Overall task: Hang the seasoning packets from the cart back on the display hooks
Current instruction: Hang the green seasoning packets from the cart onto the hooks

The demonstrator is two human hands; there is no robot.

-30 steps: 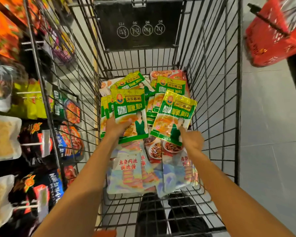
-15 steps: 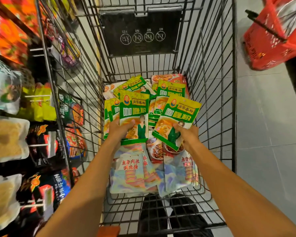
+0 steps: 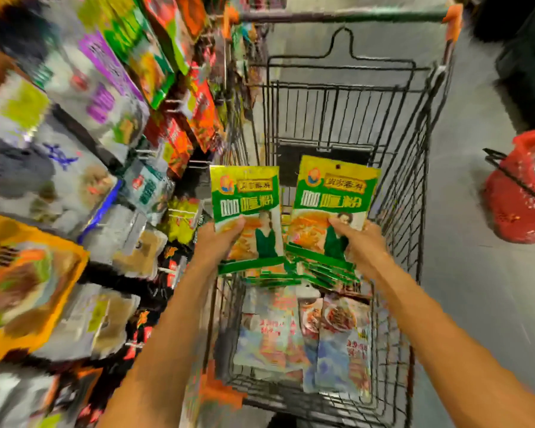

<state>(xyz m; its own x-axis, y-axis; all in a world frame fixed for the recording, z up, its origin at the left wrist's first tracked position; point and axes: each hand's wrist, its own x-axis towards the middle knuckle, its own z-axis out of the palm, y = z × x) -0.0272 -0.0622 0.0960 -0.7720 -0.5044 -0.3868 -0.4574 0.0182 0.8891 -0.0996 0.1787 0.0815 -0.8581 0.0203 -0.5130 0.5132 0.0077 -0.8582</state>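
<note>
My left hand (image 3: 218,242) grips a green and yellow seasoning packet (image 3: 246,199) by its lower edge, held upright above the wire cart (image 3: 414,211). My right hand (image 3: 360,242) grips a second matching packet (image 3: 334,193) beside it; a hang hole shows at its top. More green packets (image 3: 318,268) lie fanned below in the cart, and pale blue packets (image 3: 340,347) lie nearer me. The display hooks (image 3: 179,211) with hanging packets line the rack on the left; the view there is blurred.
The rack on the left is crowded with hanging bags, including an orange pack (image 3: 28,282) close to my left arm. A red basket (image 3: 522,189) sits on the grey floor to the right. The cart handle (image 3: 337,15) runs across the top.
Both hands have lifted their green packets up out of the cart pile. The view has swung upward, showing more of the rack and the cart's far end.
</note>
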